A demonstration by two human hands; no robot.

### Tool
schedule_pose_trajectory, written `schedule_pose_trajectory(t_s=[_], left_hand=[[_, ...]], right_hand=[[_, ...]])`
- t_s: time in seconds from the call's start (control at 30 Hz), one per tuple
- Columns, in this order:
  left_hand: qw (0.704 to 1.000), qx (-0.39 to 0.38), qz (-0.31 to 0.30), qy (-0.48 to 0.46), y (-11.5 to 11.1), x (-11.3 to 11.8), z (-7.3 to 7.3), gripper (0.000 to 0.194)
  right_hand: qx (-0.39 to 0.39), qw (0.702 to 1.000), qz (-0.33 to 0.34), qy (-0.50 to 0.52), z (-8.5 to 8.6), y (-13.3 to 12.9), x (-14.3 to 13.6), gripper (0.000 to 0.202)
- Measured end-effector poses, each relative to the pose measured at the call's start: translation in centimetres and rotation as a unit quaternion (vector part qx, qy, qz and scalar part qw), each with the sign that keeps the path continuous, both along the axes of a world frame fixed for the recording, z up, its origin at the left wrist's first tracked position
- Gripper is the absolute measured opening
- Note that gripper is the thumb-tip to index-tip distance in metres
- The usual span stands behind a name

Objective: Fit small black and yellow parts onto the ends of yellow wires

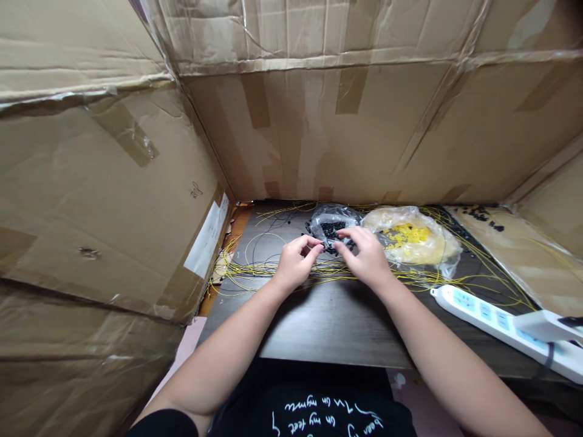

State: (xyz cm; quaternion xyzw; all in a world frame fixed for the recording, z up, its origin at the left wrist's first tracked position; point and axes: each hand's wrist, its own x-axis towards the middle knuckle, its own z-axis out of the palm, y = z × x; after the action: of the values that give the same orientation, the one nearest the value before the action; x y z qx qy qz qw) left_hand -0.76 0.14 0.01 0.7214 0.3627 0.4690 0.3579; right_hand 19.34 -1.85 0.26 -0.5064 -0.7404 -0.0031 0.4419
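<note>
While left hand (296,262) pinches, black pieces (334,229) nearby

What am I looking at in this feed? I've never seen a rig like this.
There is no robot here: these are a person's bare hands, seen by one camera worn on the head, looking forward and down. The left hand has fingers nearly meeting beside the black pieces; whether they grip one is too small to tell. The right hand, thumb and forefinger apart, is nearby. On the dark table lie a clear bag of black pieces, another bag of yellow pieces, long yellow strands, and a white power strip. Cardboard walls rise behind.
</note>
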Motion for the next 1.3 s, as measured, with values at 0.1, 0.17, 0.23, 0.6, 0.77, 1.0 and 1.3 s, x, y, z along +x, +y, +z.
schedule_pose_trajectory(t_s=[0.1, 0.17, 0.23, 0.6, 0.77, 1.0, 1.3], left_hand=[[1.000, -0.015, 0.000, -0.015, -0.1, -0.1, 0.2, 0.026], [0.999, -0.025, -0.005, -0.026, -0.1, -0.1, 0.2, 0.026], [0.999, -0.028, -0.009, -0.034, -0.2, 0.0, 0.3, 0.026], [0.999, -0.013, -0.001, -0.046, -0.2, 0.0, 0.4, 0.023], [0.999, 0.017, 0.007, -0.029, -0.2, 0.0, 0.6, 0.026], [1.000, 0.019, 0.003, -0.016, -0.5, 0.2, 0.8, 0.022], [0.999, 0.011, -0.027, -0.030, -0.7, 0.1, 1.2, 0.021]], right_hand=[[-0.020, 0.988, -0.148, -0.029, 0.0, 1.2, 3.4, 0.028], [-0.090, 0.964, -0.235, -0.089, -0.3, 1.8, 5.9, 0.029], [-0.183, 0.928, -0.290, -0.146, -0.8, 2.2, 7.8, 0.030], [-0.315, 0.887, -0.267, -0.207, -2.7, 3.1, 9.7, 0.029], [-0.304, 0.895, -0.263, -0.191, -2.9, 3.2, 9.8, 0.031], [-0.282, 0.910, -0.260, -0.159, -3.3, 3.5, 9.2, 0.024], [-0.270, 0.908, -0.284, -0.153, -3.6, 3.7, 9.1, 0.031]])
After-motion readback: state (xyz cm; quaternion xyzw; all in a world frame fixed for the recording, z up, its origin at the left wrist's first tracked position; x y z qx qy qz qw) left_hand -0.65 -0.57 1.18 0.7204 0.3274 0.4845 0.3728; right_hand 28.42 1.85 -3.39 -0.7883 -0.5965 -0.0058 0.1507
